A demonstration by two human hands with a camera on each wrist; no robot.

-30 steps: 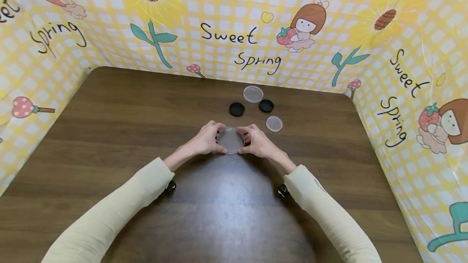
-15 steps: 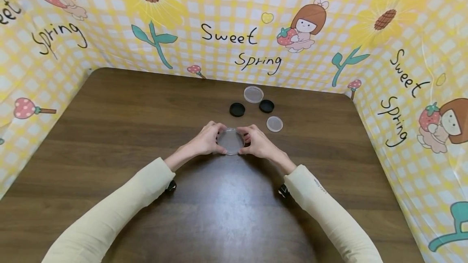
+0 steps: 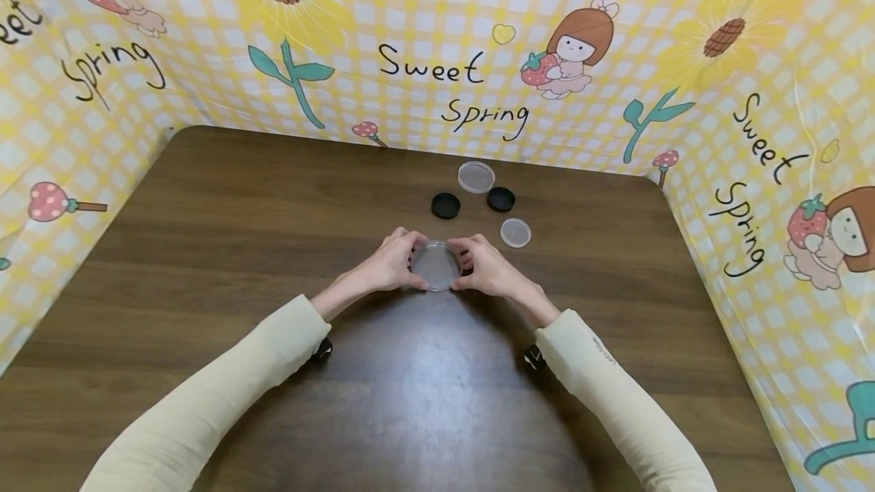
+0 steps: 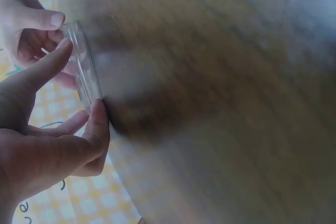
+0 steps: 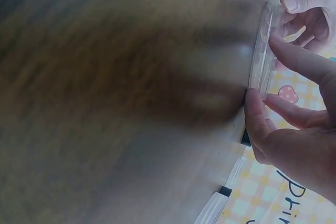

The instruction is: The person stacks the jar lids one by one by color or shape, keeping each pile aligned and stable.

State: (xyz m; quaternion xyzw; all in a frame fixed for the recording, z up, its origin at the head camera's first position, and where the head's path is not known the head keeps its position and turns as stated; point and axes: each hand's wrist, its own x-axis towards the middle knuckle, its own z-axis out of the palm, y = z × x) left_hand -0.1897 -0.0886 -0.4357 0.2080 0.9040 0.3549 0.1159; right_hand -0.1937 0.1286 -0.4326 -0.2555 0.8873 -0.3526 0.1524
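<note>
A clear round petri dish point(image 3: 436, 267) is held flat near the middle of the brown table. My left hand point(image 3: 393, 263) grips its left edge, thumb at the near side and fingers at the far side. Opposite it, my right hand point(image 3: 487, 268) grips the right edge in the same way. In the left wrist view the petri dish point(image 4: 86, 69) shows edge-on, with layered clear rims close over the wood. The right wrist view has the petri dish point(image 5: 262, 51) between the fingertips of both hands.
Beyond the hands lie two shallow black round pieces, one point(image 3: 446, 206) on the left and one point(image 3: 501, 200) on the right. A large clear dish point(image 3: 476, 177) and a smaller clear disc point(image 3: 516, 233) lie near them. Yellow checked cloth point(image 3: 424, 21) walls the wooden table point(image 3: 239, 196).
</note>
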